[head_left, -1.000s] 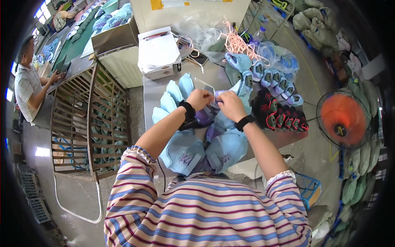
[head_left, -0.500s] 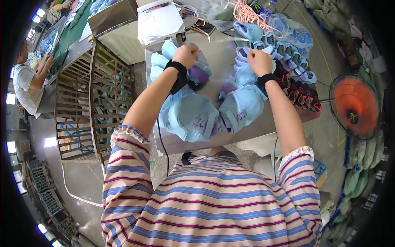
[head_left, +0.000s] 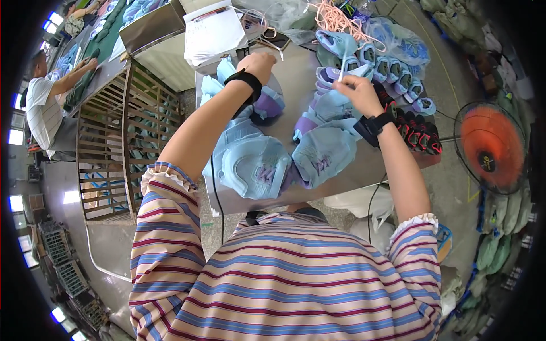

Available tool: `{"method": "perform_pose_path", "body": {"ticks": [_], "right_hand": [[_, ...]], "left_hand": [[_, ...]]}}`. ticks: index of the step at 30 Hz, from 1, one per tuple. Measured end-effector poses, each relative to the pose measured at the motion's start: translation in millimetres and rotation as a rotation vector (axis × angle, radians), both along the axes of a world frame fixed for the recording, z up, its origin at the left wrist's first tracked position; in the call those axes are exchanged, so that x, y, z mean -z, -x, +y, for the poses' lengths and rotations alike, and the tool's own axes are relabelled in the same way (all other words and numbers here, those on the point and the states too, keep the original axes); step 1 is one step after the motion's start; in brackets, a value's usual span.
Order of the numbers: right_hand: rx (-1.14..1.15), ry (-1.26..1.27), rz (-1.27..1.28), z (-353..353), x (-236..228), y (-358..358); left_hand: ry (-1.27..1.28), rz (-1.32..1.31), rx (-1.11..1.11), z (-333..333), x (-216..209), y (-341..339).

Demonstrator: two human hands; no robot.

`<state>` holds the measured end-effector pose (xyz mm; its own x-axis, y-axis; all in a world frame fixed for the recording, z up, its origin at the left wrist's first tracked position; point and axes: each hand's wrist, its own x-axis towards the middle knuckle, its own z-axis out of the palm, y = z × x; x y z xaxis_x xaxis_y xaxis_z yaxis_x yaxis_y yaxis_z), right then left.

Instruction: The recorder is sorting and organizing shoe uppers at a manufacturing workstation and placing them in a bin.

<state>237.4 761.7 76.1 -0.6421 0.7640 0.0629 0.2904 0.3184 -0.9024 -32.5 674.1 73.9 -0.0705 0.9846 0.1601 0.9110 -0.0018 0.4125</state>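
My right hand (head_left: 359,92) is closed in a pinch on a thin white strip (head_left: 342,67) that stands up from its fingertips. It hovers over a light-blue and purple shoe upper (head_left: 331,105) at the table's right. My left hand (head_left: 260,66) is raised above a blue upper (head_left: 226,69) at the left, its fingers reaching to the right; what lies between them, if anything, cannot be made out. Beside that wrist sits a purple-and-blue piece (head_left: 269,104). Nearer me lie two larger blue uppers with purple lacing, a left one (head_left: 250,162) and a right one (head_left: 325,153).
A metal table (head_left: 287,74) carries all this. At its back are white papers (head_left: 213,31) and peach laces (head_left: 339,20). Rows of blue uppers (head_left: 392,69) and black-red ones (head_left: 418,133) line the right. A fan (head_left: 492,145) stands right, a slatted rack (head_left: 129,136) left, near a co-worker (head_left: 45,111).
My right hand has turned and come slightly down and right, with the white strip now showing above it. My left hand has moved slightly up, its fist loosening. The co-worker reaches farther forward.
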Motion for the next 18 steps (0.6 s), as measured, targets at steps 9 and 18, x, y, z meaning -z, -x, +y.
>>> {"method": "perform_pose_path", "body": {"ticks": [9, 18], "right_hand": [[-0.324, -0.578, -0.307, -32, 3, 84], [-0.077, 0.207, -0.029, -54, 62, 154]], "left_hand": [[0.090, -0.038, -0.054, -30, -5, 19], [-0.243, -0.362, -0.051, -44, 48, 15]]}}
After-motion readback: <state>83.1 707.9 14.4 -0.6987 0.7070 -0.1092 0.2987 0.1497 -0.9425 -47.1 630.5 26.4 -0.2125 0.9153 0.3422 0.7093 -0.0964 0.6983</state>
